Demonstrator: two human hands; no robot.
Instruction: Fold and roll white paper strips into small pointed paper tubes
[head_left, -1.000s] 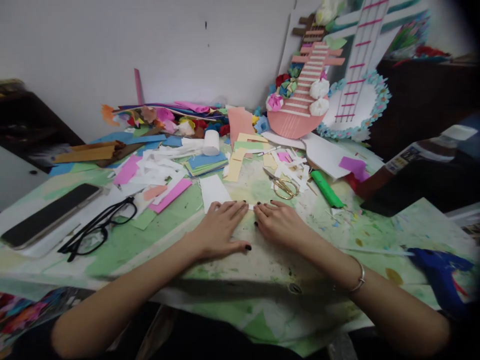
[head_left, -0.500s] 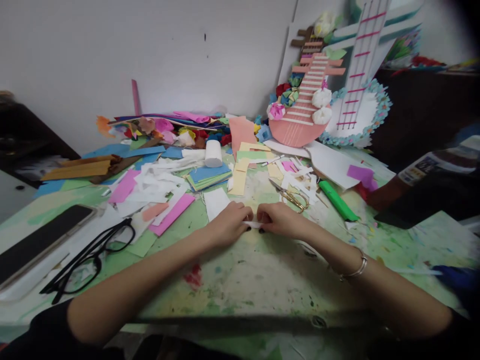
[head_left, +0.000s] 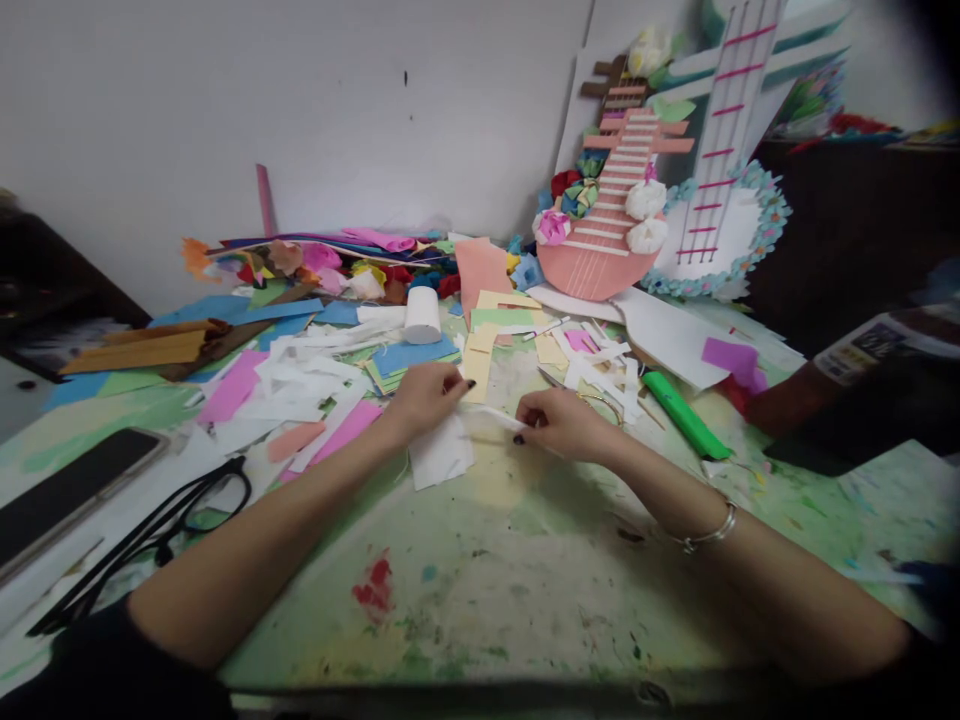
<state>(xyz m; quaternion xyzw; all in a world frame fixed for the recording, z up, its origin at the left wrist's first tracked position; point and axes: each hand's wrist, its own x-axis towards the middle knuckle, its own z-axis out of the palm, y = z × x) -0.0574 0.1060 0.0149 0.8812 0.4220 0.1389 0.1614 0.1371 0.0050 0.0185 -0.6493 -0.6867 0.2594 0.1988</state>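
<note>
A narrow white paper strip [head_left: 499, 416] runs between my two hands, low above the table. My right hand [head_left: 562, 422] pinches its right end between thumb and fingers. My left hand [head_left: 426, 402] is closed at the strip's other end, thumb against the fingers; whether it grips the strip or something small is hidden. Under and beside my left hand lies a white paper sheet [head_left: 442, 455]. Gold-handled scissors [head_left: 600, 402] rest just behind my right hand, partly covered by it. Yellow paper pieces [head_left: 478, 365] lie beyond the hands.
White paper scraps [head_left: 300, 375], black glasses [head_left: 217, 500] and a phone [head_left: 82, 490] lie left. A white cylinder [head_left: 422, 316] stands behind. Right are a green tube-like item [head_left: 684, 415] and a bottle [head_left: 847, 350]. A pink paper instrument [head_left: 600, 262] leans at the back.
My hands have moved apart: the left went left and away from me, onto the white sheet's edge. More of the white strip now shows between them. The view has shifted slightly.
</note>
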